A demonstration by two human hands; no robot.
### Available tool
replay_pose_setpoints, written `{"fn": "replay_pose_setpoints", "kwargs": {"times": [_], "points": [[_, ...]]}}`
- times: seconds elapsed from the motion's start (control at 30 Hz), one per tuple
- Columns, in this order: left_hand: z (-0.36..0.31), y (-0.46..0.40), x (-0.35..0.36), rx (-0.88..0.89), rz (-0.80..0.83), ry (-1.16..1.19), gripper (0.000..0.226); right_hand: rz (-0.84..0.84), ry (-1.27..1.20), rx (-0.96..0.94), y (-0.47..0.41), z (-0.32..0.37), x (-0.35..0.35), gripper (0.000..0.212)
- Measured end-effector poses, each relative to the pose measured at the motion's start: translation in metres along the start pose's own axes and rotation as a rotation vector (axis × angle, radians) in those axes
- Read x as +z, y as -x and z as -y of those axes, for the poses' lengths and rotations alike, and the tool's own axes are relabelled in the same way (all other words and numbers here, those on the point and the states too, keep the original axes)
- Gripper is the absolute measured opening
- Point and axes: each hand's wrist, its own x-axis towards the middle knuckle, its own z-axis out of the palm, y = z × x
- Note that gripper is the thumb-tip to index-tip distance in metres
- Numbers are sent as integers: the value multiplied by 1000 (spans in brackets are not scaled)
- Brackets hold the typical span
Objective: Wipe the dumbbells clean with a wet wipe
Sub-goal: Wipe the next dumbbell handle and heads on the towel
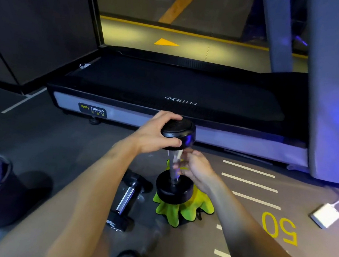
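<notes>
dumbbell [175, 160] stands upright on a yellow-green cloth [184, 209] before the treadmill [168, 90]: black round heads, chrome bar. left hand [157, 134] grips the top head; right hand [194, 168] pinches a pale wet wipe [174, 157] around the bar. second dumbbell [125, 199], same finish, lies on the floor just beside.

Gym — treadmill [168, 90] with "Body Strong" label on side rail, black belt marked "fitness"; dumbbells [126, 199] on dark rubber floor [57, 141]; painted white lines and yellow "50" [279, 227] — training lane markings
</notes>
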Motion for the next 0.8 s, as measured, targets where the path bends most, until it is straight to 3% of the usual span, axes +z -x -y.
{"fn": "replay_pose_setpoints", "kwargs": {"times": [0.07,0.13,0.27,0.37,0.6,0.8], "points": [[-2,0,1,-9,0,-2,77,18,203,76,3,-17,-1,33],[-4,-1,3,-42,9,-6,88,48,257,96,4,-24,-3,30],[-4,-3,6,-100,-26,-49,112,114,-28,26,4,-14,-8,19],[-4,-5,10,-115,-61,-63,116,231,2,-56,8,-17,-5,22],[-13,-11,18,-89,-132,-44,115,67,264,-238,-2,-22,0,7],[-33,-21,31,-11,-139,-75,110,-58,343,-312,0,-17,-20,19]]}}
